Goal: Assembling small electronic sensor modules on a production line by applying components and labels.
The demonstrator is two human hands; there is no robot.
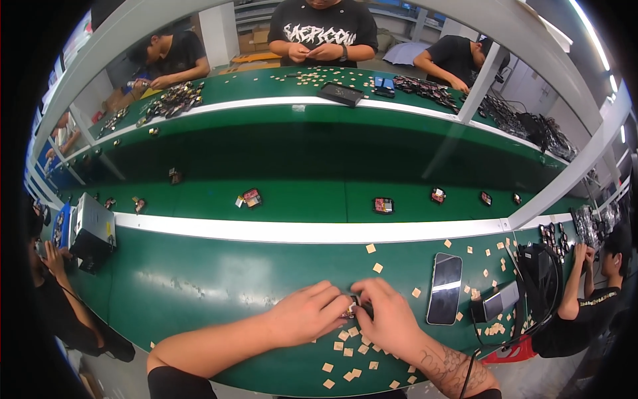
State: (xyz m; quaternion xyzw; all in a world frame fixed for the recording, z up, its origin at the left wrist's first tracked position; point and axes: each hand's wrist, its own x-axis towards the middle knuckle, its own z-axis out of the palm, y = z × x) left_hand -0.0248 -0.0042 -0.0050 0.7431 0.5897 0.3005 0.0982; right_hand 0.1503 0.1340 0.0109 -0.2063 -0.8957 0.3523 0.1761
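Over the green workbench (pixel 199 279), both my hands meet at a small electronic module (pixel 350 308) with dark edges and pale and reddish parts. My left hand (pixel 307 311) has its fingers closed round the module's left side. From the right, my right hand (pixel 384 312) presses it between bent thumb and fingers. Much of the module is hidden behind my fingers. Small tan square pieces (pixel 348 353) lie scattered on the bench just below and around my hands.
A phone (pixel 444 288) and a dark box-shaped device (pixel 496 302) with cables lie right of my hands. Beyond a white rail (pixel 299 231), several circuit modules (pixel 383 205) sit on a green belt. A grey metal box (pixel 93 226) stands left. Other people work around.
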